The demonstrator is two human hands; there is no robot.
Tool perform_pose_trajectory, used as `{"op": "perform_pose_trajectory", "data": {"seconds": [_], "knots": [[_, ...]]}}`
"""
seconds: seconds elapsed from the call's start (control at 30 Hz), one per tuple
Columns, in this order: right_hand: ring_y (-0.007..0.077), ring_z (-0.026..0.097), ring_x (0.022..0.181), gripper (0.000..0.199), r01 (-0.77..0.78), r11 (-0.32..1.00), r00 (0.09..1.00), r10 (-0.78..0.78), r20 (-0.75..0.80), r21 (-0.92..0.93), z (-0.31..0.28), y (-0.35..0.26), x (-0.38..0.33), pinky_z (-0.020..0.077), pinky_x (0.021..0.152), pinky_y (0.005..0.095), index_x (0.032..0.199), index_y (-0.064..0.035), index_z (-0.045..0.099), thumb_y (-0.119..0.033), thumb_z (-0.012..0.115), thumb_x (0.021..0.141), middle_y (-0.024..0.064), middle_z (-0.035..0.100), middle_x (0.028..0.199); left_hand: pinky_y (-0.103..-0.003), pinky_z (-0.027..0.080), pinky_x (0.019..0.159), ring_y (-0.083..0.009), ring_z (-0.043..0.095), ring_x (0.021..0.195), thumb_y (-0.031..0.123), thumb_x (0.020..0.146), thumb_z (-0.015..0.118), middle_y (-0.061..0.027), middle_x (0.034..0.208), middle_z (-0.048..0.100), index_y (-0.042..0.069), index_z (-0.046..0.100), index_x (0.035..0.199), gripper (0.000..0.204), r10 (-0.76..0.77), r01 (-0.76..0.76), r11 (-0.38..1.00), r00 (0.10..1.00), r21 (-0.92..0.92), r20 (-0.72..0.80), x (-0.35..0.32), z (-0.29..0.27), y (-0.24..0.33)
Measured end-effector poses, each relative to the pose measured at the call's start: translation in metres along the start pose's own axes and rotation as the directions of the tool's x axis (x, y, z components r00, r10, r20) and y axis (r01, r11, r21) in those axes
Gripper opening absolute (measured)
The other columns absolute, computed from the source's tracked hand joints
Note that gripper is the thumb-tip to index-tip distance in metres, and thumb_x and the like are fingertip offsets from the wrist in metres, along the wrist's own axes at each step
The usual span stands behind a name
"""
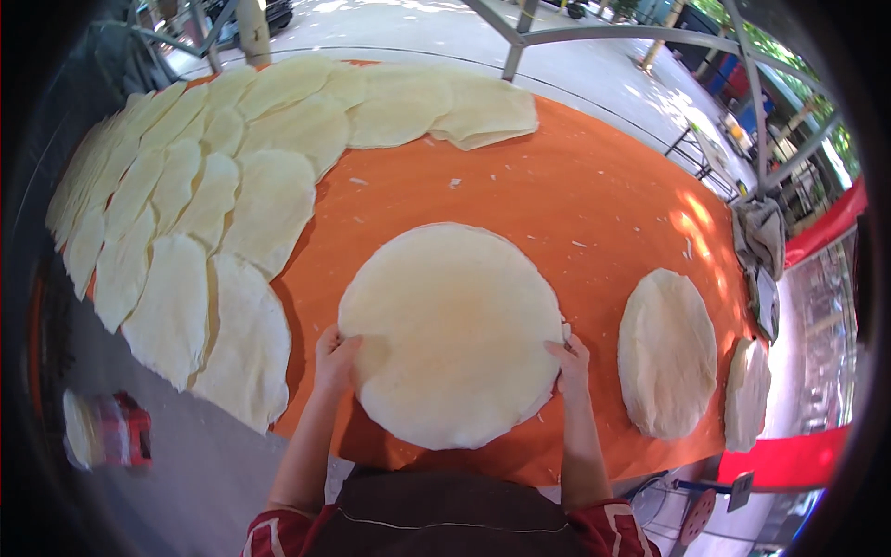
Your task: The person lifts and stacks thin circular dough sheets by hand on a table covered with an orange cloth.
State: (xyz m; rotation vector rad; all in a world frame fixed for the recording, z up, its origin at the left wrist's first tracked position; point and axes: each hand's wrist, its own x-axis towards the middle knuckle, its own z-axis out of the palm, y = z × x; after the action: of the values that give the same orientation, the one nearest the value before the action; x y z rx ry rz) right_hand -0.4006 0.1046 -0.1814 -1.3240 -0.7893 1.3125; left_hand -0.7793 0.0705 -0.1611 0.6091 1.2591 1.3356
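Observation:
A large round flatbread (452,325), pale and thin, lies before me at the near edge of the orange table; it looks like a stack, with a second edge showing at the lower right. My left hand (336,359) grips its left edge, thumb on top and fingers underneath. On the opposite edge, my right hand (570,360) pinches it the same way. The fingers below the bread are hidden. To the right sits another pale flatbread pile (666,355), apart from my right hand.
Overlapping flatbreads (269,200) cover the table's left and far sides. The orange tabletop (483,186) carries scattered pale flakes. At the right edge are a smaller bread pile (747,395) and a grey cloth (759,237). A red-and-clear package (109,430) sits lower left; metal bars (631,34) rise beyond.

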Motion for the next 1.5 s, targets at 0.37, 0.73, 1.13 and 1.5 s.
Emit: {"op": "perform_pose_trajectory", "data": {"seconds": [0.37, 0.73, 1.13, 1.5], "knots": [[0.0178, 0.058, 0.084, 0.040, -0.060, 0.997, 0.998, 0.060, 0.001, -0.056, 0.018, -0.007, 0.001, 0.0476, 0.074, 0.0307, 0.107, 0.0011, 0.052, -0.010, 0.067, 0.072, 0.0114, 0.060, 0.097, -0.035, 0.044, 0.078, -0.0237, 0.049, 0.098, 0.013, 0.073, 0.060, -0.0196, 0.115, 0.040, -0.005, 0.024, 0.123, 0.065, 0.286, -0.039, 0.714, 0.928, 0.699, -0.240, 0.052, 0.031, 0.004], [0.0167, 0.058, 0.087, 0.039, -0.021, 0.995, 0.999, 0.023, 0.023, -0.099, 0.021, -0.008, 0.007, 0.0468, 0.077, 0.0300, 0.108, 0.0011, 0.054, -0.003, 0.061, 0.070, 0.0095, 0.061, 0.095, -0.035, 0.050, 0.074, -0.0226, 0.059, 0.089, 0.001, 0.075, 0.062, -0.0127, 0.102, 0.058, -0.002, 0.048, 0.111, 0.039, -0.102, 0.102, 0.995, 0.995, -0.007, -0.011, 0.007, 0.020, -0.007], [0.0228, 0.060, 0.085, 0.045, 0.445, 0.832, 0.857, -0.503, -0.111, -0.332, -0.147, -0.178, -0.022, 0.0467, 0.078, 0.0360, 0.112, -0.0001, 0.049, -0.012, 0.065, 0.072, 0.0142, 0.062, 0.094, -0.032, 0.048, 0.075, -0.0199, 0.057, 0.088, -0.004, 0.071, 0.060, -0.0099, 0.103, 0.057, 0.002, 0.051, 0.110, 0.041, 0.283, -0.291, 0.957, 0.933, 0.000, 0.221, -0.052, 0.249, 0.046], [0.0156, 0.057, 0.084, 0.045, 0.256, 0.950, 0.910, -0.299, -0.287, -0.178, -0.449, -0.092, -0.036, 0.0473, 0.071, 0.0296, 0.112, 0.0023, 0.051, -0.004, 0.061, 0.068, 0.0075, 0.059, 0.095, -0.034, 0.045, 0.081, -0.0209, 0.054, 0.096, 0.007, 0.065, 0.073, -0.0133, 0.111, 0.052, -0.002, 0.039, 0.118, 0.063, -0.026, -0.081, 0.952, 0.939, 0.296, 0.342, -0.090, 0.450, -0.160]]}}
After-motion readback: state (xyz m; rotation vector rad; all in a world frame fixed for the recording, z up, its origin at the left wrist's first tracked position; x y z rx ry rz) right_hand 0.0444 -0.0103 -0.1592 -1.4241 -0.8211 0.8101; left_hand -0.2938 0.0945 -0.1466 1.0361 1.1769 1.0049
